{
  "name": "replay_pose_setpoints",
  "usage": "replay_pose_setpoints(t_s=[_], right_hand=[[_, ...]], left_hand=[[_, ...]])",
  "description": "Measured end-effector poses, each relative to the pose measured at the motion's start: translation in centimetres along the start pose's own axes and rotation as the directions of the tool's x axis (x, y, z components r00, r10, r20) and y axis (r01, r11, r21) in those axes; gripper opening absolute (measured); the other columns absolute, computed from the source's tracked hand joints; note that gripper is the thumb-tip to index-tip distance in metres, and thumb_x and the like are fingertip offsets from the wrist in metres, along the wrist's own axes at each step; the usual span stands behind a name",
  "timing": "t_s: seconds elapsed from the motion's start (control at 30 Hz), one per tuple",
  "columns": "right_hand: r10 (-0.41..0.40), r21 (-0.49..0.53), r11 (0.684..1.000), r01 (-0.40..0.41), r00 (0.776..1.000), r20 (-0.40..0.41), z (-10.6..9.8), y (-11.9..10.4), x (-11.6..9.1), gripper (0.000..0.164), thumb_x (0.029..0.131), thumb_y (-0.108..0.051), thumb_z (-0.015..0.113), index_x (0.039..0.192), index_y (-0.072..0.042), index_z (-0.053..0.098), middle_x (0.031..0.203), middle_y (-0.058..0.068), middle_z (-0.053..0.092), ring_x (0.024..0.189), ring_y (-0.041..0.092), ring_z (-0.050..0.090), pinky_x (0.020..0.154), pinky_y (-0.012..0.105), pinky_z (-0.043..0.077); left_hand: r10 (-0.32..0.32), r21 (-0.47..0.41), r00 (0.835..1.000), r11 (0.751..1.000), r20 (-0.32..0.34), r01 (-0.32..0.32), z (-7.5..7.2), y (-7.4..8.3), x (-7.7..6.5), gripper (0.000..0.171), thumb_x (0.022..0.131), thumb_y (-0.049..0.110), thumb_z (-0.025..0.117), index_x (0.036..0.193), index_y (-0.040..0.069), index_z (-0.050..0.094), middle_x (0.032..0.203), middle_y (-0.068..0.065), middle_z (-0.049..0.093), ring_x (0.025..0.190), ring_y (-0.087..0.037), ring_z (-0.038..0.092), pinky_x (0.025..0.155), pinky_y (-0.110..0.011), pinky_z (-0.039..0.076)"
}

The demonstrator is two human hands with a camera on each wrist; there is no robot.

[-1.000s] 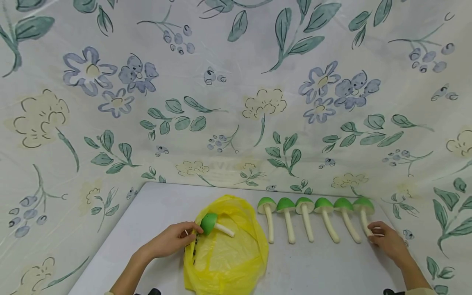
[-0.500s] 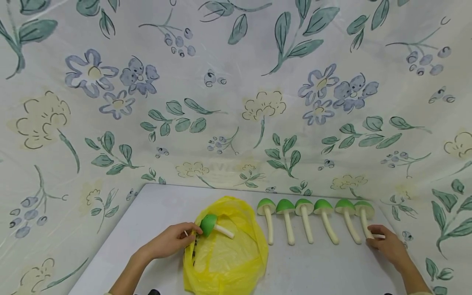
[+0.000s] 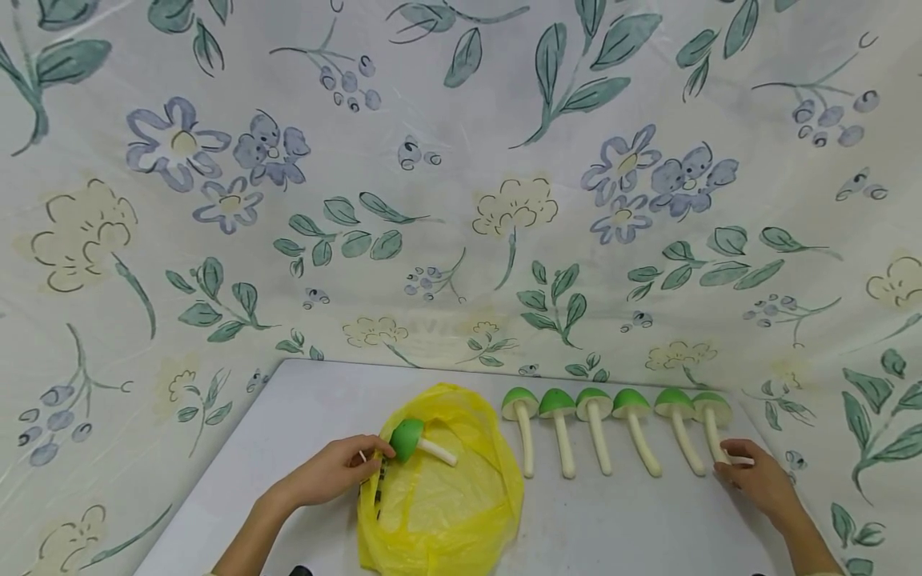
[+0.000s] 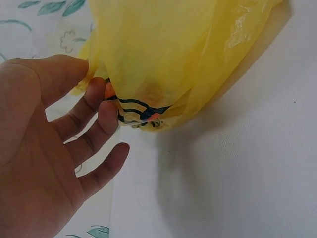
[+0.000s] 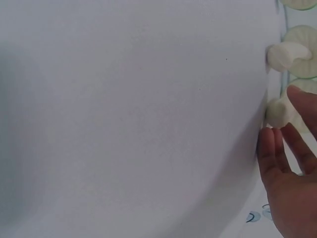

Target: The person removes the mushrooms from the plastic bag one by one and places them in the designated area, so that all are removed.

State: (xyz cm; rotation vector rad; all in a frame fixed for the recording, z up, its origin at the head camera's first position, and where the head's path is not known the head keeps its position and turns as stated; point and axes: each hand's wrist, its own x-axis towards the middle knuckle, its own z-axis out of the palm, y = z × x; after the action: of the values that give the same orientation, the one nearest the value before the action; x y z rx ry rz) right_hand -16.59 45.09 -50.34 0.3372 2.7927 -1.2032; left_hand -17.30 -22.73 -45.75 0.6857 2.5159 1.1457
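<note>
A yellow plastic bag lies with its mouth spread on the white table. My left hand pinches its left rim between thumb and fingers, plainly so in the left wrist view. A toy mushroom with green cap and white stem lies at the bag's mouth, its cap by my left fingertips. Several similar mushrooms stand in a row to the right. At the row's right end, my right hand holds the last mushroom near the stem's lower end. Its thumb and fingers lie either side of that stem in the right wrist view.
The white table ends close behind the mushroom row. A flower-print sheet surrounds it at the back and sides. Near the middle of the row, a mushroom stands just right of the bag.
The rightmost mushroom has shifted very slightly, and more of its lower stem shows past my right fingers. My left hand and the bag have hardly moved.
</note>
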Motion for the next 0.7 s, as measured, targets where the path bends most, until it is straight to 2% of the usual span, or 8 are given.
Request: replay_pose_setpoints(t_s=[0.23, 0.43, 0.7], right_hand=[[0.022, 0.008, 1.000, -0.021, 1.000, -0.010, -0.07, -0.33, -0.06, 0.063, 0.096, -0.026, 0.068, 0.139, 0.011, 0.041, 0.140, 0.038, 0.041, 0.117, 0.048, 0.054, 0.075, 0.032, 0.054], [-0.007, -0.004, 1.000, 0.007, 0.999, -0.032, -0.23, -0.67, -0.46, 0.061, 0.097, -0.027, 0.067, 0.139, 0.010, 0.042, 0.140, 0.037, 0.042, 0.115, 0.046, 0.056, 0.070, 0.028, 0.054], [-0.016, -0.030, 0.999, 0.015, 0.999, -0.033, -0.03, -0.61, -0.58, 0.057, 0.096, -0.022, 0.066, 0.137, 0.012, 0.044, 0.137, 0.038, 0.044, 0.113, 0.048, 0.057, 0.073, 0.031, 0.055]], left_hand=[[0.003, 0.002, 1.000, 1.000, -0.006, -0.003, -0.06, -0.01, 0.06, 0.023, 0.104, 0.018, 0.056, 0.122, 0.009, 0.066, 0.109, -0.009, 0.063, 0.083, -0.015, 0.054, 0.070, -0.026, 0.048], [0.004, -0.005, 1.000, 1.000, -0.006, -0.004, -0.18, 0.10, 0.06, 0.022, 0.104, 0.017, 0.056, 0.122, 0.009, 0.066, 0.110, -0.010, 0.063, 0.083, -0.015, 0.054, 0.070, -0.026, 0.048], [0.002, -0.019, 1.000, 1.000, -0.001, -0.002, -0.09, 0.05, -0.12, 0.023, 0.104, 0.017, 0.056, 0.123, 0.009, 0.066, 0.108, -0.011, 0.063, 0.083, -0.017, 0.054, 0.069, -0.026, 0.048]])
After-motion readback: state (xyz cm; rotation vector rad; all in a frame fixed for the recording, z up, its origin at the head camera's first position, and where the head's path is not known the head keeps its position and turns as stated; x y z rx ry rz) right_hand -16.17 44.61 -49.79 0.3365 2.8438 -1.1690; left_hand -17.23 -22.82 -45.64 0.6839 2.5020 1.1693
